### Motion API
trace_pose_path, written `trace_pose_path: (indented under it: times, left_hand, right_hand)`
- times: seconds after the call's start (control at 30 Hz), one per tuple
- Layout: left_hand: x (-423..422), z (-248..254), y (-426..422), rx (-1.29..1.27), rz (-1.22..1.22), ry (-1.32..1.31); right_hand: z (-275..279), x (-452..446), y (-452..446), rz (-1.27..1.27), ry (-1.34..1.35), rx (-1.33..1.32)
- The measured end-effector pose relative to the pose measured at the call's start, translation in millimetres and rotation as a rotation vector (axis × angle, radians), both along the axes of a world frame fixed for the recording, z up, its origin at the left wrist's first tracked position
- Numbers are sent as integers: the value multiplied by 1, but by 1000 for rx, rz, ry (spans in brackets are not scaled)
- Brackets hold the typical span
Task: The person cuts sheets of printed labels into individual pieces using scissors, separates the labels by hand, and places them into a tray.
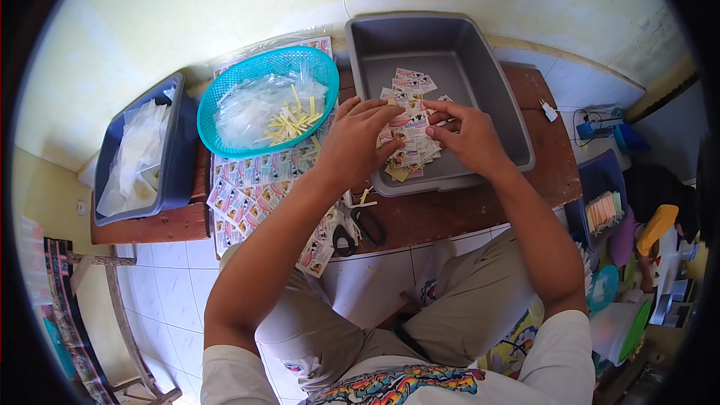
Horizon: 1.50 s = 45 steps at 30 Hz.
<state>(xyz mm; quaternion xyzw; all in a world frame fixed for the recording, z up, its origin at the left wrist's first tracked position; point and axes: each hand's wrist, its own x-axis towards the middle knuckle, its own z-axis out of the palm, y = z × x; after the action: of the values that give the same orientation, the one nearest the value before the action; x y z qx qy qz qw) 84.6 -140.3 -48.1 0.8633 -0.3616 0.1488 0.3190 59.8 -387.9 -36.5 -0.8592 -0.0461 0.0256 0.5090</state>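
Note:
Both hands are over the grey tub, around a heap of small printed paper labels in pink, white and yellow. My left hand is at the heap's left side, fingers stretched over the labels and thumb apart below them. On the right side, my right hand has its index finger and thumb curved towards the labels with a gap between them. Whether a single label is between the fingertips cannot be made out. Black-handled scissors lie on the bench below the tub.
A turquoise basket holds clear plastic bags and yellow strips. Left of it, a dark blue tub contains translucent bags. Label sheets cover part of the brown bench. A white charger sits at right; a person is beyond it.

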Motion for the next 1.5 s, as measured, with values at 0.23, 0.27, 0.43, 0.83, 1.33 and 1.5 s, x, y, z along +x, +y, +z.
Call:
trace_pose_path:
  times: [0.23, 0.27, 0.43, 0.83, 1.33, 1.5]
  left_hand:
    - [-1, -3, 1, 36, -13, 13]
    - [-1, -3, 1, 36, -13, 14]
    - [-1, -2, 0, 16, 7, 1]
    - [-35, 31, 27, -58, 68, -45]
    - [-104, 45, 143, -102, 300, -62]
    - [-118, 21, 173, -155, 406, 23]
  right_hand:
    - [-3, -1, -4, -27, -13, -115]
    - [-3, -2, -4, -26, -12, -118]
    - [4, -6, 0, -12, -12, -94]
    - [32, -19, 33, 39, -156, -30]
    - [38, -62, 154, 356, -336, 101]
    - [17, -69, 184, 409, -292, 81]
